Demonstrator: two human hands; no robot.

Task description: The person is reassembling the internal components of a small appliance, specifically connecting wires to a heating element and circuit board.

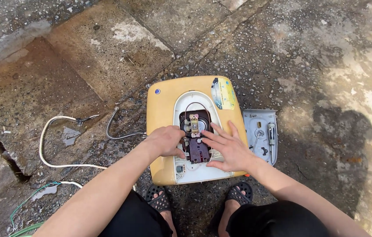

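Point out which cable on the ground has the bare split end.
The white cable looping left of the yellow heater; its end splits into dark wires. The grey cable runs into the heater; the green one lies nearer.

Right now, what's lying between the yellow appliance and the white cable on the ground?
In the head view, a short grey hose lies on wet concrete between the yellow appliance and the white cable.

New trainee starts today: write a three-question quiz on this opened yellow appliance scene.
1. True or false: both hands rest on the yellow appliance.
2. Where does the grey cover plate lie? A) right of the appliance B) left of it
3. What lies on that plate?

Key:
1. True: left hand and right hand touch the dark red part in its open bay.
2. A
3. A screwdriver.
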